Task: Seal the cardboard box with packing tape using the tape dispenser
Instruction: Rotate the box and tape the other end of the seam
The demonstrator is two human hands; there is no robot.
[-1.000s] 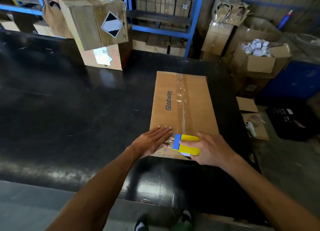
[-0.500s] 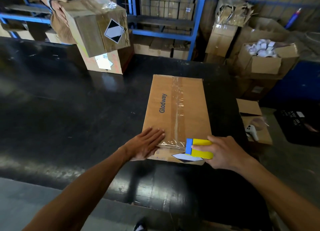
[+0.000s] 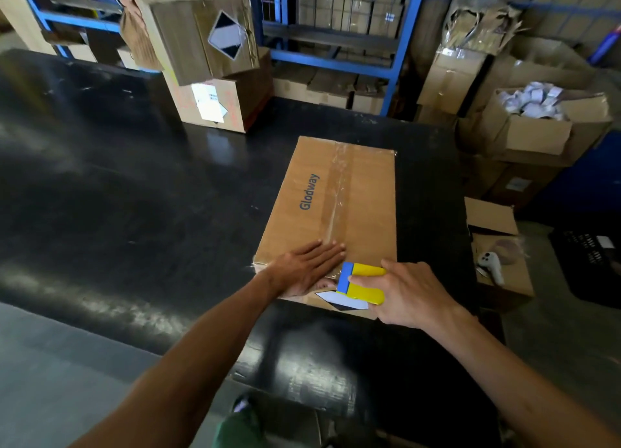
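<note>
Left hand (image 3: 304,267) flat on box (image 3: 356,205), right hand (image 3: 408,291) gripping dispenser (image 3: 361,283)

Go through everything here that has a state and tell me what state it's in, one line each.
Glodway box: flaps closed, clear tape along the top seam.
Tape dispenser: gripped, at the box's near edge.
Left hand: flat on the box.
Right hand: closed around the dispenser.
Box of white items: open.

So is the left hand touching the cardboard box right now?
Touching. The head view shows the left hand lying flat, palm down, on top of the cardboard box near its close edge, with no gap visible.
</note>
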